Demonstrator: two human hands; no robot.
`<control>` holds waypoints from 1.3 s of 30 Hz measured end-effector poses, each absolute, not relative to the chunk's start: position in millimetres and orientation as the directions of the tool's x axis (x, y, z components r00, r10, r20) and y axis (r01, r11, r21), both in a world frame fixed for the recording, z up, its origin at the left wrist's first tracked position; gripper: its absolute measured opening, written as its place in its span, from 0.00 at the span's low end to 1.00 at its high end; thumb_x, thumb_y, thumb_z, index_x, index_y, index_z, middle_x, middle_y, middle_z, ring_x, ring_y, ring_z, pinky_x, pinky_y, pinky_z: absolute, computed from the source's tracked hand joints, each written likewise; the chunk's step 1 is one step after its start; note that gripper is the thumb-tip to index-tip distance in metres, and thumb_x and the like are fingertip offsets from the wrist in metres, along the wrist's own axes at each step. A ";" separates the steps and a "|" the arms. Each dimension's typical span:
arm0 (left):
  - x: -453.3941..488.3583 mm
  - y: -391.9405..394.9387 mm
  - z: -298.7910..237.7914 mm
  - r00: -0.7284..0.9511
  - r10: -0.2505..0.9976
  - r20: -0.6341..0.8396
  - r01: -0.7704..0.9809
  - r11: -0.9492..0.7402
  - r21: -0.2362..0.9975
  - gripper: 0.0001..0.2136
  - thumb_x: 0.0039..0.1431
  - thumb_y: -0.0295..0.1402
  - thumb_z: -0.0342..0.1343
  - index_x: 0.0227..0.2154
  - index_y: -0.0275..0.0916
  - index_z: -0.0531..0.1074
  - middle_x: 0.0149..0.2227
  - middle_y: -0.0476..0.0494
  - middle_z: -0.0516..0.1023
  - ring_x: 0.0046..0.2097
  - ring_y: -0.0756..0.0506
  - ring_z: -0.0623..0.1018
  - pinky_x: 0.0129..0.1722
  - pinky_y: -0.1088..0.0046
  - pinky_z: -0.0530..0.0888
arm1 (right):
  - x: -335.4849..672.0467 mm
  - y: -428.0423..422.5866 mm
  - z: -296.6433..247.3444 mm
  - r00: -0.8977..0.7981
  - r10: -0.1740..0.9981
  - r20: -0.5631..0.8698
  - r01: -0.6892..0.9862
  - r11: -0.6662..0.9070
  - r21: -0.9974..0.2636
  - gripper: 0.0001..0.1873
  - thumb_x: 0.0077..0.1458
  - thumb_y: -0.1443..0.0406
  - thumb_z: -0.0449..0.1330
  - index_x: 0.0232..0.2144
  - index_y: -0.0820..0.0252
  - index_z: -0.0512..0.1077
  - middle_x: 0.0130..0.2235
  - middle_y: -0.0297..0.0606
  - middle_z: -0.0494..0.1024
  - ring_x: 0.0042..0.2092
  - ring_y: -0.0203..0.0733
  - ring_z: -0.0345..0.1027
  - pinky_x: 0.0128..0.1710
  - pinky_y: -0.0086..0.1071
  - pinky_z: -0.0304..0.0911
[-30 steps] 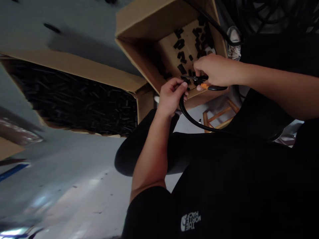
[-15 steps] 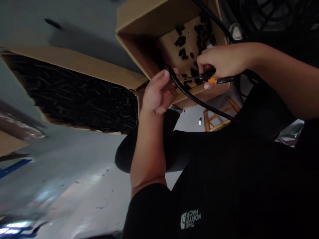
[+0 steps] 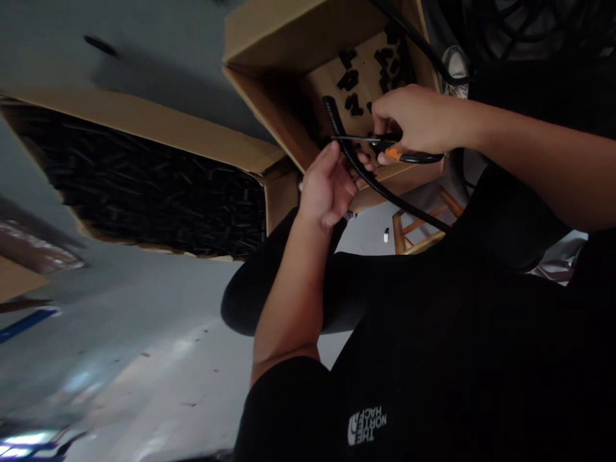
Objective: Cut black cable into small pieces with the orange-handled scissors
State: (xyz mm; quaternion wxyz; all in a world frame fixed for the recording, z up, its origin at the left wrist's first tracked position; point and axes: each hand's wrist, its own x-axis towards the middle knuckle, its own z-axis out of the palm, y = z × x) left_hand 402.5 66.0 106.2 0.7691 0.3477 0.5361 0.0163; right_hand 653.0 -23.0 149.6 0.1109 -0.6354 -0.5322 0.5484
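- Where the hands work, an open cardboard box (image 3: 262, 109) holds scattered short black tube pieces (image 3: 350, 80)
- Larger open cardboard box (image 3: 144, 122) beside it, packed with long black tube pieces (image 3: 158, 192)
- Black corrugated tube (image 3: 370, 179) lies across the scissor blades, over the smaller box
- Right hand (image 3: 418, 122): grip shut on orange-handled scissors (image 3: 393, 153)
- Left hand (image 3: 327, 189): grip half open, fingers spread beside tube

Single view: we look from the head, forward and down past the chest (image 3: 433, 359), close above the box (image 3: 298, 38).
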 end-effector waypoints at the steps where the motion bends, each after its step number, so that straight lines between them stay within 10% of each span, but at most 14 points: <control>1: 407.2 64.7 112.1 0.404 0.415 -0.815 0.325 0.768 0.552 0.24 0.83 0.61 0.68 0.41 0.45 0.79 0.33 0.46 0.81 0.37 0.43 0.87 0.39 0.70 0.85 | 651.7 -22.9 149.1 -0.168 0.802 -0.573 0.541 -0.410 -0.734 0.28 0.75 0.69 0.78 0.71 0.75 0.84 0.68 0.61 0.89 0.66 0.63 0.83 0.51 0.41 0.61; 6: 425.1 62.9 141.5 0.317 0.400 -0.860 0.263 0.834 0.485 0.24 0.89 0.51 0.65 0.36 0.41 0.76 0.26 0.54 0.66 0.23 0.54 0.66 0.23 0.81 0.67 | 641.8 -25.6 132.7 -0.104 0.854 -0.509 0.503 -0.397 -0.768 0.26 0.71 0.64 0.81 0.66 0.68 0.85 0.67 0.51 0.87 0.65 0.55 0.83 0.61 0.44 0.72; 15: 418.2 68.6 154.0 0.285 0.130 -0.950 0.292 0.932 0.215 0.30 0.94 0.52 0.53 0.30 0.42 0.65 0.23 0.58 0.51 0.18 0.54 0.51 0.16 0.80 0.51 | 633.6 -42.4 93.7 -0.105 0.979 -0.173 0.304 -0.134 -0.943 0.40 0.57 0.27 0.75 0.52 0.50 0.85 0.59 0.36 0.87 0.61 0.46 0.83 0.58 0.42 0.77; 23: 432.9 60.4 158.7 0.232 0.296 -0.927 0.240 0.906 0.349 0.26 0.94 0.49 0.54 0.34 0.42 0.70 0.24 0.55 0.59 0.21 0.53 0.60 0.19 0.81 0.59 | 638.6 -40.8 76.2 -0.058 0.977 -0.204 0.330 -0.174 -0.928 0.33 0.57 0.33 0.80 0.42 0.51 0.83 0.48 0.36 0.84 0.59 0.49 0.82 0.61 0.48 0.77; 39: 424.7 61.4 153.4 0.297 0.134 -0.946 0.258 0.942 0.214 0.21 0.93 0.50 0.58 0.41 0.42 0.72 0.26 0.57 0.61 0.21 0.54 0.63 0.21 0.83 0.61 | 652.3 -39.7 107.7 -0.179 0.937 -0.301 0.451 -0.194 -0.871 0.17 0.61 0.61 0.82 0.45 0.51 0.80 0.56 0.43 0.83 0.55 0.55 0.80 0.56 0.50 0.74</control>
